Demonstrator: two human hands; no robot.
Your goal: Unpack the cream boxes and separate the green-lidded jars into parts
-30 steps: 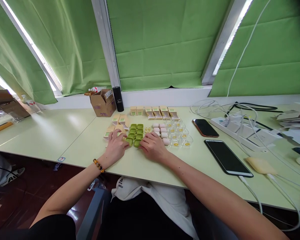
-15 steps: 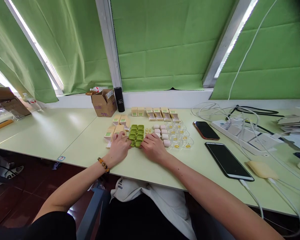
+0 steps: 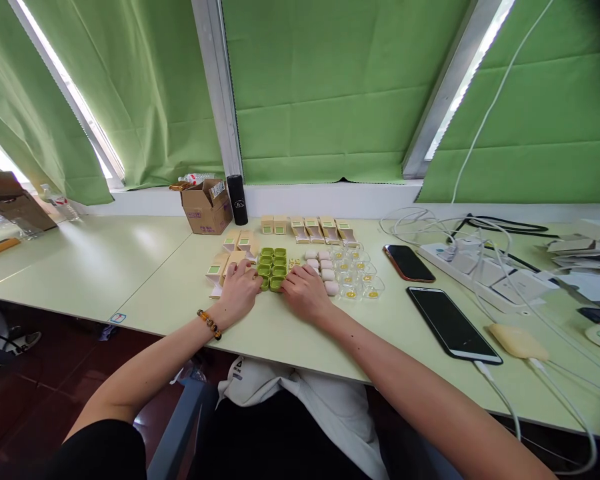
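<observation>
Two columns of small green square cups (image 3: 273,262) stand packed together near the front of the table. Against their front left side rest the bent fingertips of my left hand (image 3: 237,292). My right hand (image 3: 306,291) has its fingers curled against the front right side. Between the hands, the nearest cups are gripped from both sides. Tiny yellowish pieces (image 3: 293,263) lie just right of the cups. Further right come rows of pale pink marshmallow-like cylinders (image 3: 327,275), then clear plastic cups (image 3: 351,292) with yellow marks. Small cream boxes (image 3: 217,270) sit behind my left hand.
More cream boxes (image 3: 314,231) line the back. A cardboard box (image 3: 206,212) and a black bottle (image 3: 237,200) stand by the wall. Two phones, one of them black with a white edge (image 3: 454,325), lie right, beside a power strip (image 3: 480,277) and loose cables.
Both hands hold the same place at the cups, with barely any finger movement. The whole view has shifted slightly.
</observation>
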